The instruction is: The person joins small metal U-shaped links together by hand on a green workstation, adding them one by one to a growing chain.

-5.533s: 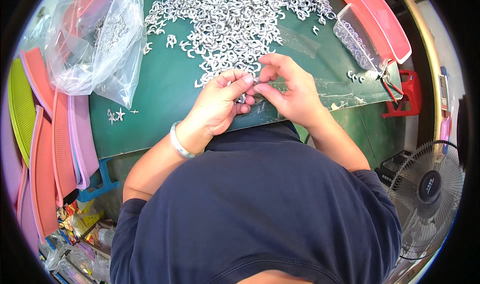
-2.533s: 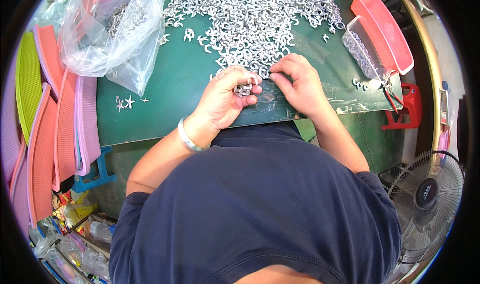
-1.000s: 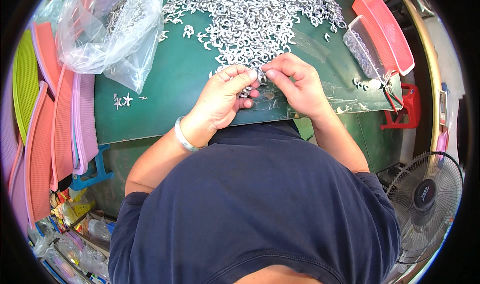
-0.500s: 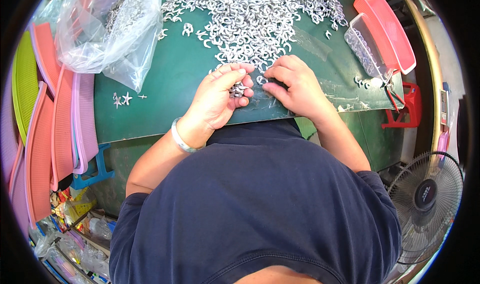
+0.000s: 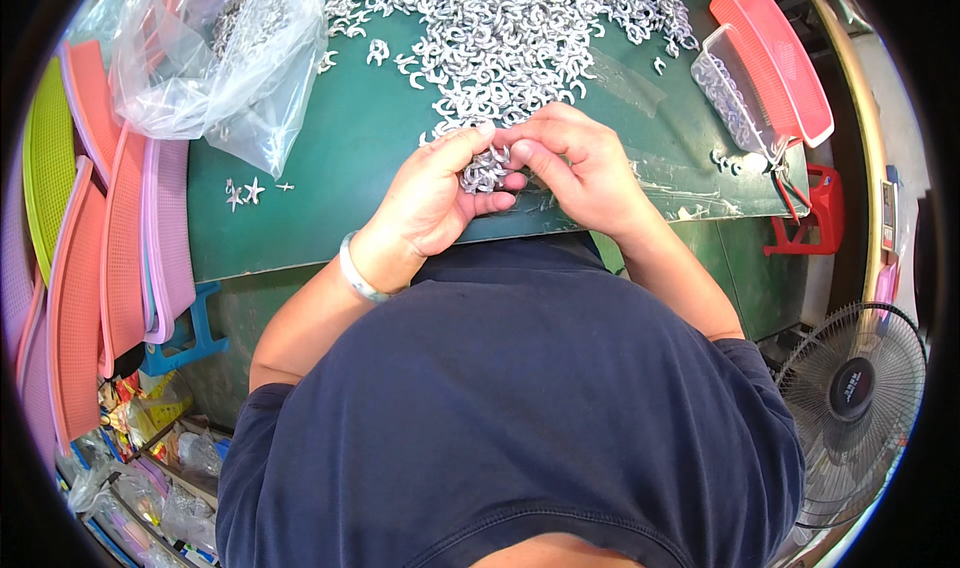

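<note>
Left hand (image 5: 432,193) cupping silver crescent-shaped pieces (image 5: 484,172), right hand (image 5: 592,173) at its fingertips

With the whole view as a clock face, the cupped handful is just above centre, toward 12 o'clock, near the close edge of a green table (image 5: 350,198). Right thumb and forefinger pinch together beside the handful; whether they grip a piece cannot be told. Beyond, at 12, spreads a large pile (image 5: 510,43) of similar pieces. A clear plastic bag (image 5: 200,113) sits between 10 and 11, a few star-shaped pieces (image 5: 252,192) between 9 and 10. At 2 is a pink basket (image 5: 790,78). At 4, a fan (image 5: 853,390) carries small pale lettering on its dark hub.
</note>
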### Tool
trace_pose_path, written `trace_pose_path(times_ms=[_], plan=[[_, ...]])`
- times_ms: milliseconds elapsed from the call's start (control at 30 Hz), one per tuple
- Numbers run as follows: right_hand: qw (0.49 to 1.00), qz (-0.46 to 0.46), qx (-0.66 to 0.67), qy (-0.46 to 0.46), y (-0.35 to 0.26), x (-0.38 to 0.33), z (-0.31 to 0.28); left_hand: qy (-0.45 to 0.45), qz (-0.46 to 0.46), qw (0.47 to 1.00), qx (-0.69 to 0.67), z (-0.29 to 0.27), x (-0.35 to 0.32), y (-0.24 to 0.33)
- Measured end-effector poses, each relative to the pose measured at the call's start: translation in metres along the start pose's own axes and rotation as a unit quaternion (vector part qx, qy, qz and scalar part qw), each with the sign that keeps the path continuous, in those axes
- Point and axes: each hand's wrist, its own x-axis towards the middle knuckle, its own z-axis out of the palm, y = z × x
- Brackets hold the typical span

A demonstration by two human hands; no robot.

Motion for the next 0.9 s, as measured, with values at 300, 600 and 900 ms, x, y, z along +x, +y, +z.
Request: trace_pose_path(times_ms=[300, 600, 900], plan=[[0.945, -0.094, -0.313, -0.003, 0.018, -0.009, -0.001, 0.003, 0.021, 1.000, 0.002, -0.011, -0.005, 0.000], [0.995, 0.072, 0.060, 0.012, 0.008, -0.010, -0.006, -0.006, 0.007, 1.000, 0.023, -0.009, -0.009, 0.002], [0.999, -0.015, 0.051, 0.003, -0.005, -0.003, 0.001, -0.039, -0.007, 0.999, 0.018, -0.006, -0.006, 0.000]])
